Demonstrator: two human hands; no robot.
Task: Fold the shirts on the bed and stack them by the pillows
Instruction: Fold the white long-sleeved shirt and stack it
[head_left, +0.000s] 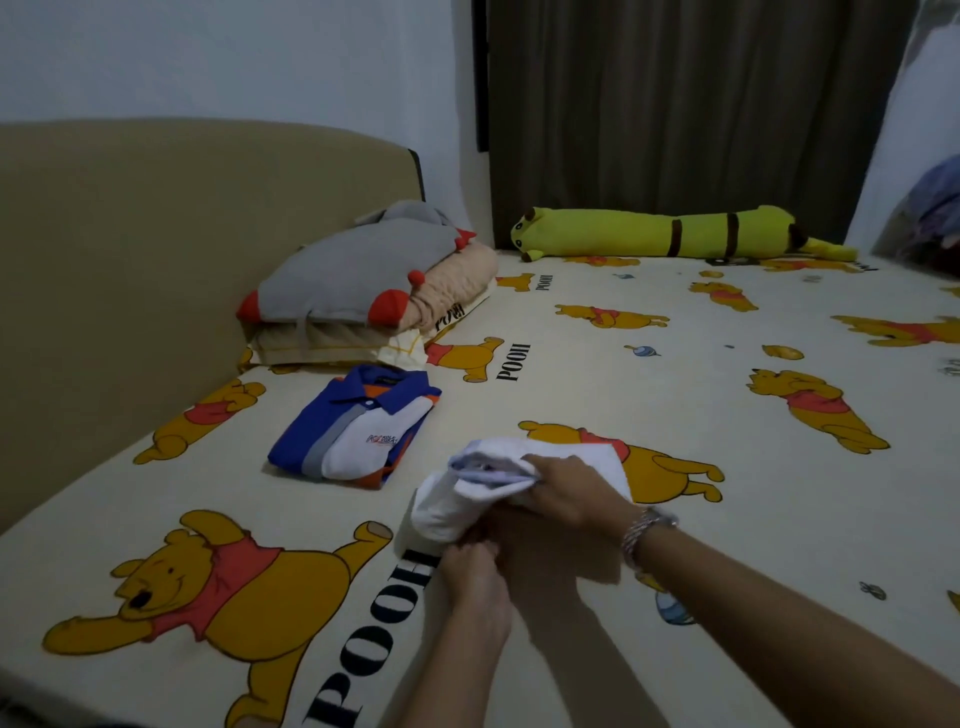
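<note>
A white shirt (452, 499), partly folded, lies on the bed in front of me. My right hand (566, 491) grips its upper folded edge, fingers curled over the cloth. My left hand (475, 577) pinches the shirt's near lower edge. A folded blue, white and orange polo shirt (353, 431) rests flat to the left, just in front of the pillows (363, 291). The pillows are piled against the headboard, a grey one with red corners on top.
The bed sheet (701, 519) is cream with bear prints. A beige headboard (156, 249) runs along the left. A long yellow plush bolster (675, 234) lies at the far side under a dark curtain (675, 104). Bagged clothes sit at far right.
</note>
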